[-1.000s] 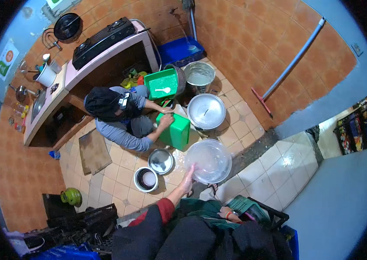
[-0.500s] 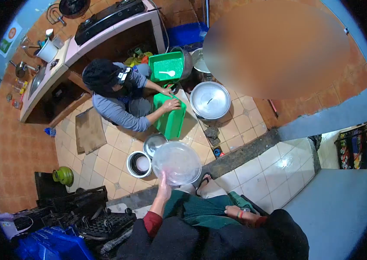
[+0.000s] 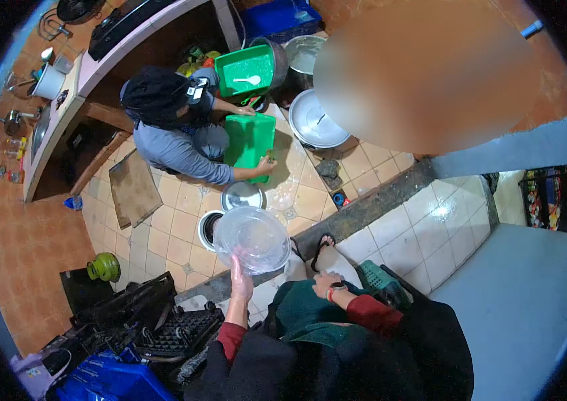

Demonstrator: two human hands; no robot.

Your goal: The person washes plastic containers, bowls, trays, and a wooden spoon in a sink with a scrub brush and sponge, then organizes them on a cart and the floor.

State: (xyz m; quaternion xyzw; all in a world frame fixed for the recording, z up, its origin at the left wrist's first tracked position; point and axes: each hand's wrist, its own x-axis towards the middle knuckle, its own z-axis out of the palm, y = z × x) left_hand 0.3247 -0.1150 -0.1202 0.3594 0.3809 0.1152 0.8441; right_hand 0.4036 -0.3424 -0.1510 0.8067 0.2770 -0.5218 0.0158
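Note:
My left hand (image 3: 241, 284) is closed on the near rim of a round, clear plastic bowl (image 3: 253, 237), holding it above the floor. The bowl partly covers a white-rimmed pot (image 3: 207, 235) and sits close to a round metal lid (image 3: 242, 196). At my knee, my right hand (image 3: 327, 285) has its fingers curled on the green cloth (image 3: 303, 309) over my lap. Across from me, a crouching person (image 3: 180, 144) has both hands on a tilted green plastic basin (image 3: 249, 146).
Beside the person stand another green basin (image 3: 233, 67) with a white spoon and a large lidded pot (image 3: 320, 120). A stone (image 3: 328, 170) lies near the dark raised sill (image 3: 370, 198). Black crates (image 3: 183, 334) and a green gas cylinder (image 3: 104, 267) are at lower left.
The clear bowl and my left hand have shifted left and slightly up in view. My right hand has moved forward to my knee. The person has turned the green basin's open side upward.

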